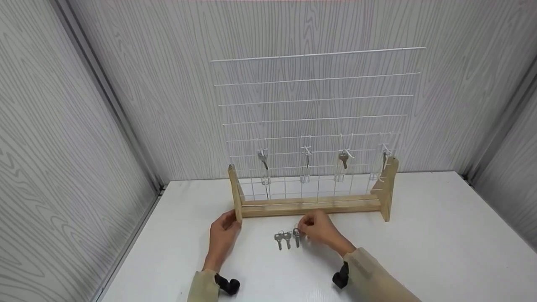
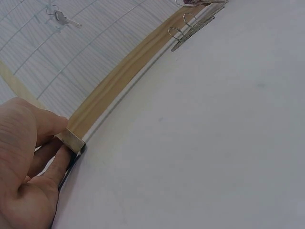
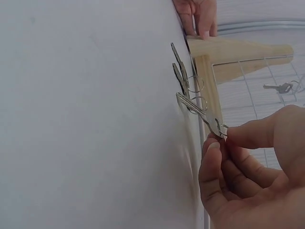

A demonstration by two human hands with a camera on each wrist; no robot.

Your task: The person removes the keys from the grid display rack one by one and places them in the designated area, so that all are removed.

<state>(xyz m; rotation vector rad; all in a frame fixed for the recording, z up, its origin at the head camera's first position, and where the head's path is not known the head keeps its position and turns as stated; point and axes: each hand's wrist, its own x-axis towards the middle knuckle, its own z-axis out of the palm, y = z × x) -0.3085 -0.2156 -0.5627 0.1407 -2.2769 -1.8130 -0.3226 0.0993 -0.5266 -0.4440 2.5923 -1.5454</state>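
Our R grip (image 1: 321, 229) pinches a key (image 1: 297, 238) by its ring end, blade twd us; 2 keys (image 1: 288, 238) just L; L grip (image 1: 221, 238) holds rack (image 1: 312, 207).

Looks like a small work booth: walled on three sides with grey wood-grain panels (image 1: 168, 105), edged at the corners with grey strips (image 1: 86, 48), fitted with a white table (image 1: 453, 243).

At eight o'clock, the left hand (image 2: 24, 162) pinches the end of a wooden stand (image 2: 71, 140), whose bar (image 2: 119, 69) runs toward one o'clock. There, ringed keys (image 2: 194, 33) lie beside it on the white surface (image 2: 214, 133). Near eleven, a single key (image 2: 66, 20) hangs by the wire grid (image 2: 61, 74).
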